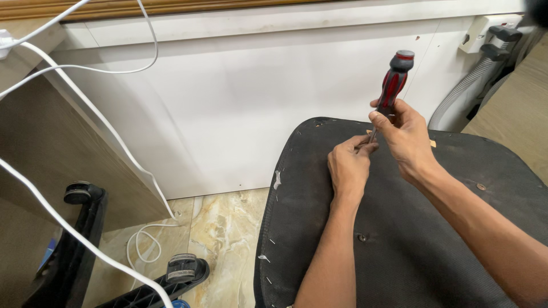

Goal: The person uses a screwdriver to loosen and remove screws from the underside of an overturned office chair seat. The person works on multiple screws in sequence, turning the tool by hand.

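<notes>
My right hand [405, 134] grips a screwdriver [395, 82] with a red, black and grey handle, held nearly upright with the handle up. Its thin metal shaft points down toward a black fabric-covered chair seat underside [411, 239]. My left hand [349, 165] rests on the seat, and its fingertips pinch the lower end of the shaft near the tip. A screw hole [363, 236] shows in the fabric closer to me, and staples line the seat's left edge.
A black chair base with castor wheels [181, 268] lies on the marble-patterned floor at the lower left. White cables [108, 122] cross a wooden panel at the left. A white wall panel stands behind; a wall socket with plugs [494, 34] and a grey hose are at the upper right.
</notes>
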